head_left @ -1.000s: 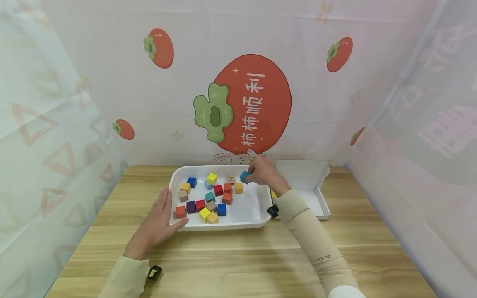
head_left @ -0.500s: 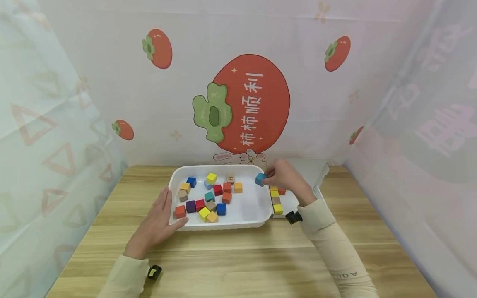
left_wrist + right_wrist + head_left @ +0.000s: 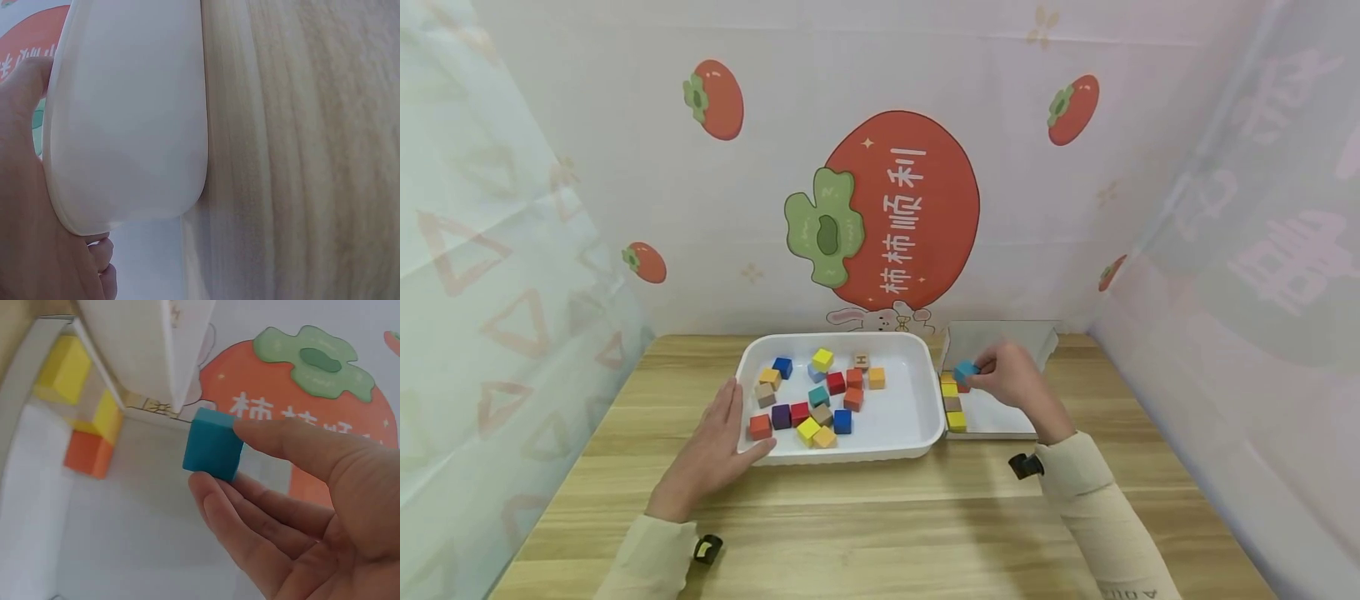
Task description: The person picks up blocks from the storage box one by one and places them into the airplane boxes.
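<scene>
My right hand (image 3: 1011,375) pinches a blue cube (image 3: 965,372) between thumb and fingertips, above the left part of an open white box (image 3: 1000,419). In the right wrist view the blue cube (image 3: 213,444) hangs over the box floor. Along the box's left wall stand yellow cubes (image 3: 956,421) and a brown one (image 3: 952,403); a red cube (image 3: 89,454) sits beside this row. My left hand (image 3: 715,446) rests against the left front corner of a white tray (image 3: 895,454), fingers along its left side and thumb at the front rim.
Several coloured cubes lie loose in the tray, mostly left and centre, among them a wooden one marked H (image 3: 861,360). The box's raised lid (image 3: 992,337) leans at the back near the printed backdrop (image 3: 1030,275). Tray and box stand close together on the wooden table (image 3: 865,525).
My right hand has carried the blue cube rightward from above the tray, past its right rim, to above the box. My left hand has stayed at the tray's corner.
</scene>
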A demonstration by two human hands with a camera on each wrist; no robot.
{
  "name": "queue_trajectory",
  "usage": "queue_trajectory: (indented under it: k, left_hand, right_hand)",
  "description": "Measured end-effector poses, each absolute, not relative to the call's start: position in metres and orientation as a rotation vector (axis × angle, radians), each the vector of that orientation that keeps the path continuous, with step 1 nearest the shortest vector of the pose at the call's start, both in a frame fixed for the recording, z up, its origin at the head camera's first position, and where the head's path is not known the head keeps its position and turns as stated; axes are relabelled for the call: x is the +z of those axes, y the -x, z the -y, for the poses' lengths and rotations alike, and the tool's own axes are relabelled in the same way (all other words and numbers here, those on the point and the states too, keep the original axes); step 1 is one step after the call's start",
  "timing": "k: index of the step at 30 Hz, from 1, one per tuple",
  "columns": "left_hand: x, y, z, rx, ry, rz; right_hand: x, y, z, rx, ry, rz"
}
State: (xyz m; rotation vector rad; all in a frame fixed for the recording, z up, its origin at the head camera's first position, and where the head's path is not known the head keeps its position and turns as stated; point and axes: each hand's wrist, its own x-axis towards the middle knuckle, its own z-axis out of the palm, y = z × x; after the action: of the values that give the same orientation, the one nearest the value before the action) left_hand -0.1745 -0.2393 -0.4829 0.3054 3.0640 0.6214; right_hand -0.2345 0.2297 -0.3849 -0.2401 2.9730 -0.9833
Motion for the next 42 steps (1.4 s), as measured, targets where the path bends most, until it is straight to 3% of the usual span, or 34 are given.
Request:
queue_trajectory:
  k: [17, 42]
  left_hand:
    - [-0.483, 0.174, 0.241, 0.617, -0.314, -3.080]
    - [-0.484, 0.173, 0.240, 0.633, -0.317, -3.080]
  right_hand:
    - [-0.462, 0.235, -0.240, -1.144, -0.065, -3.029]
    - [-0.485, 0.241, -0.228, -1.133, -0.151, -3.105]
